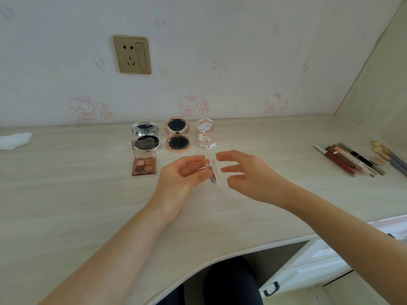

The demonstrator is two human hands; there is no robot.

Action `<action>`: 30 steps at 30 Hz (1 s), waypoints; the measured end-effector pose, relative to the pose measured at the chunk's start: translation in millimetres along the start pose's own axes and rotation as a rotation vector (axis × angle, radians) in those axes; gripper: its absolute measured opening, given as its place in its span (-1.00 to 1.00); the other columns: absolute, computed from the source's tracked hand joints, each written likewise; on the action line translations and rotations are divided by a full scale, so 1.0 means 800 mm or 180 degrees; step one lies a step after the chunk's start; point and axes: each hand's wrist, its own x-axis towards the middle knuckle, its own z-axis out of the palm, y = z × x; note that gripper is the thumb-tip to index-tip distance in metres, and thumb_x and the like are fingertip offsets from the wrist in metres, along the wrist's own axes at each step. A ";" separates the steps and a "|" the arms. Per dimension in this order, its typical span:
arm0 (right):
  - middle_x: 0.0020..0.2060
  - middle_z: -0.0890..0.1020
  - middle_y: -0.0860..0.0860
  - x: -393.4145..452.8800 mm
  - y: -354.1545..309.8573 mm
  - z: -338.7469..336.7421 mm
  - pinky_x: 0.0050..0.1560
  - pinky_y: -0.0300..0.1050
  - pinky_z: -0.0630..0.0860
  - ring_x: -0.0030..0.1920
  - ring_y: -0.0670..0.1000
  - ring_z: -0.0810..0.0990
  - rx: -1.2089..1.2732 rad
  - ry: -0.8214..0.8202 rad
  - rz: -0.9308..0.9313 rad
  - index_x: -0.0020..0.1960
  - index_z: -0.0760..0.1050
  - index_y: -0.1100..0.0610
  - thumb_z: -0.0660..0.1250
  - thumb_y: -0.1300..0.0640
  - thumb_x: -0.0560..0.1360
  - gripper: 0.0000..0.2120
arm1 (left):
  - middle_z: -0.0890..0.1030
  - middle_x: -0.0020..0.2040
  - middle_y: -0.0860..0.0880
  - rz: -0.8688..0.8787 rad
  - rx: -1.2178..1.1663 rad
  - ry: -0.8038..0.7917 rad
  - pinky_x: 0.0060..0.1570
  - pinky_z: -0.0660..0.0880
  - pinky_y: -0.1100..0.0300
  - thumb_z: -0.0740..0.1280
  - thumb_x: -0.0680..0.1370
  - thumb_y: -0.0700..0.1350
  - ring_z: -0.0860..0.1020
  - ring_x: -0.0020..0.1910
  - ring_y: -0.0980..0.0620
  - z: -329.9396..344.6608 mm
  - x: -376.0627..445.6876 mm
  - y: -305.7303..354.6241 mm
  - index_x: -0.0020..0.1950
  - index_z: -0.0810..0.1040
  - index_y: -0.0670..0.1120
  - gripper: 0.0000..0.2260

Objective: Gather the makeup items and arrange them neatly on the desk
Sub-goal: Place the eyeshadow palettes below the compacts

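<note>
My left hand [186, 172] holds a small clear-cased palette [213, 172] on edge above the middle of the desk [66, 194], fingers curled round it. My right hand [244, 172] hovers just right of it, fingers spread, touching nothing. Behind them stand three open compacts in a row: a silver one [145, 136], a rose-gold one [177, 134] and a small white one [206, 134]. An open brown eyeshadow palette [144, 160] lies in front of the silver compact. At the far right lies a bunch of lip glosses and pencils [350, 160].
A crumpled white tissue [14, 140] lies at the far left by the wall. A wall socket [132, 54] sits above the desk. The desk's front edge curves inward above my legs, with a white drawer unit [308, 269] at the lower right.
</note>
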 end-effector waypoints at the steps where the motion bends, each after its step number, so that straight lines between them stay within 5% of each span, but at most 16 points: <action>1: 0.27 0.50 -0.10 0.002 -0.002 0.000 0.17 -0.06 0.55 0.14 -0.07 0.59 0.0317 0.0011 0.0268 0.38 0.36 0.03 0.26 0.26 0.49 -0.53 | 0.70 -0.01 -0.04 0.0165 0.0278 0.0045 -0.02 0.56 0.26 0.52 0.34 -0.31 0.66 0.02 0.02 0.000 0.000 -0.001 0.09 0.62 -0.10 -0.65; 4: 0.13 0.60 0.03 0.007 -0.008 0.000 0.07 0.00 0.62 -0.02 0.03 0.68 0.1307 -0.0205 0.0973 0.25 0.49 0.15 0.26 0.07 0.57 -0.71 | 0.70 -0.02 0.00 0.0598 0.0581 -0.0024 -0.04 0.55 0.32 0.54 0.31 -0.35 0.66 0.01 0.05 0.002 -0.001 -0.002 0.07 0.63 -0.08 -0.62; 6: 0.08 0.63 0.11 0.010 -0.008 0.000 0.01 0.00 0.63 -0.06 0.08 0.70 0.1668 -0.0453 0.1107 0.17 0.54 0.22 0.28 -0.06 0.56 -0.63 | 0.70 0.00 -0.02 0.0804 0.0703 -0.0128 0.01 0.57 0.25 0.55 0.30 -0.34 0.65 0.05 0.03 0.003 -0.002 -0.004 0.07 0.63 -0.09 -0.61; 10: 0.01 0.67 0.13 0.016 -0.001 0.002 0.04 0.00 0.62 -0.08 0.11 0.71 0.1856 -0.0394 0.1033 0.06 0.60 0.24 0.34 0.00 0.54 -0.70 | 0.68 0.04 -0.04 0.0862 0.0786 -0.0288 0.04 0.57 0.21 0.55 0.32 -0.33 0.63 0.11 0.03 0.001 -0.002 -0.004 0.13 0.61 -0.11 -0.59; 14: -0.08 0.70 0.01 0.018 0.006 0.006 -0.02 -0.03 0.65 -0.12 0.00 0.70 0.1365 -0.0064 0.0764 0.13 0.58 0.14 0.39 0.05 0.49 -0.74 | 0.67 0.11 0.00 0.0322 0.0381 -0.0147 0.03 0.58 0.21 0.52 0.39 -0.14 0.63 0.11 0.03 0.001 -0.001 -0.001 0.17 0.60 -0.07 -0.64; 19: 0.02 0.62 -0.18 0.009 0.004 0.015 0.06 -0.20 0.56 0.00 -0.18 0.62 0.0229 0.0295 -0.0115 0.22 0.51 -0.03 0.42 0.05 0.42 -0.62 | 0.65 0.09 -0.21 -0.0750 -0.0624 -0.0301 -0.03 0.61 0.01 0.38 0.49 -0.04 0.66 -0.01 -0.18 0.005 -0.001 0.003 0.14 0.60 -0.21 -0.68; 26: 0.21 0.59 -0.11 0.005 0.003 0.016 0.24 -0.34 0.36 0.23 -0.17 0.50 -0.0523 0.0508 -0.0648 0.34 0.48 0.00 0.35 0.06 0.53 -0.62 | 0.63 0.11 -0.24 -0.0810 -0.0909 -0.0416 -0.06 0.60 0.10 0.36 0.48 -0.15 0.66 -0.02 -0.14 0.002 -0.002 0.006 0.12 0.63 -0.26 -0.73; 30: 0.11 0.65 -0.17 0.009 0.004 0.010 0.19 -0.33 0.43 0.14 -0.20 0.57 -0.0388 0.0549 -0.0665 0.24 0.57 0.00 0.26 0.08 0.59 -0.74 | 0.62 0.12 -0.29 -0.0825 -0.1019 -0.0333 -0.09 0.61 0.11 0.36 0.46 -0.16 0.63 0.04 -0.26 0.001 -0.002 0.008 0.15 0.58 -0.31 -0.67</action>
